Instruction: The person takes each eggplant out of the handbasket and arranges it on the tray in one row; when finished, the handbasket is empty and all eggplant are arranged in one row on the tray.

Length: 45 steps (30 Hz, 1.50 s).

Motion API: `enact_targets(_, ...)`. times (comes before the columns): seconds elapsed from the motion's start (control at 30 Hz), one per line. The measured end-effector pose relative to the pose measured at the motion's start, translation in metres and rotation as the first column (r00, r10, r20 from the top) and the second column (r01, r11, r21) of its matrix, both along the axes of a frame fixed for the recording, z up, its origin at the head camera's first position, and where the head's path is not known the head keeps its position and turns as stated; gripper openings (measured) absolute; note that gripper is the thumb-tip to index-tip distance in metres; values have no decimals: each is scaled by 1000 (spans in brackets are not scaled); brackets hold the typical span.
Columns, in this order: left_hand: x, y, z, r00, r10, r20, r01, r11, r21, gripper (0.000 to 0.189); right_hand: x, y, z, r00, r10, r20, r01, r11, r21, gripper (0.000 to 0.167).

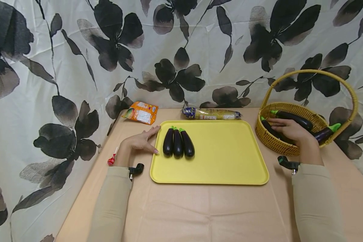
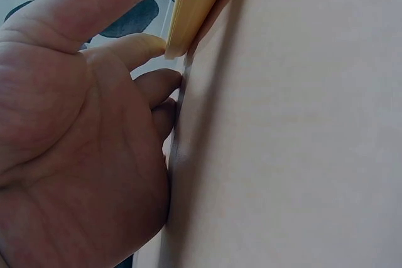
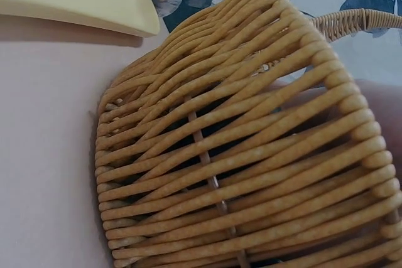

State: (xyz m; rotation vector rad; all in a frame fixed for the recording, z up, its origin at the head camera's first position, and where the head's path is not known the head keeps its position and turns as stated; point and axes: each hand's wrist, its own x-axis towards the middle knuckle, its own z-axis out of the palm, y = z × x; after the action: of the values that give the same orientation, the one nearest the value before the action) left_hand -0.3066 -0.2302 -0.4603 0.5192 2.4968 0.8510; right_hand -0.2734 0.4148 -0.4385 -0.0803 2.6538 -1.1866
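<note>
1. Step in hand (judged): an eggplant appears to be being taken hold of in the wicker basket (image 1: 270, 145).
2. Right hand (image 1: 290, 131): lowered into the basket, back uppermost, fingers laid over the leftmost eggplant (image 1: 267, 126). Thumb concealed; whether the eggplant is gripped or only touched cannot be told, the right wrist view being blocked by wickerwork.
3. Left hand (image 1: 139, 142): fingers extended and spread, nothing gripped; rested against the left edge of the yellow tray (image 1: 230, 154).
4. Eggplants, on tray: three (image 1: 177, 144), laid side by side near the left end, green stems pointed away from the person.
5. Eggplants, in basket: beside the one under the hand, one at the back (image 1: 294, 119) and one at the right (image 1: 325, 134).
6. Next move (judged): a firm closing round a single eggplant is called for, then a lift clear of rim and arched handle (image 1: 310, 71).
7. Surface: table (image 1: 230, 215), pale peach, faintly creased. Behind the tray, a blue-and-gold packet (image 1: 211, 114); farther left, an orange bag (image 1: 143, 112); beside the left forearm, a red lollipop (image 1: 111, 160).
8. Room: closed off by a white curtain (image 1: 157, 134) printed with dark flowers.
</note>
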Motion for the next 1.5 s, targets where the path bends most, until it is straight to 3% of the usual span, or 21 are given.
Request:
enact_targets(0.8, -1, 0, 2, 1000, -1, -2, 1, 1000, -10, 131, 2, -1, 4, 999, -14, 34, 17, 996, -86, 56)
enact_targets(0.97, -2, 0, 1, 1000, -5, -4, 5, 1000, -14, 131, 6, -5, 8, 997, -75, 18, 76, 992, -105, 61)
enact_targets(1.1, -2, 0, 1, 1000, -11, -6, 11, 1000, -12, 131, 12, -7, 12, 986, -169, -15, 165, 975, -146, 66)
enact_targets(1.27, -2, 0, 0, 1000, -13, -12, 13, 1000, -14, 131, 19, -14, 17, 968, -240, -69, 218, 946, -240, 66)
enact_targets(1.5, -1, 0, 1, 1000, -17, -16, 17, 1000, -19, 130, 24, -29, 23, 931, -346, -119, 283, 886, -367, 65)
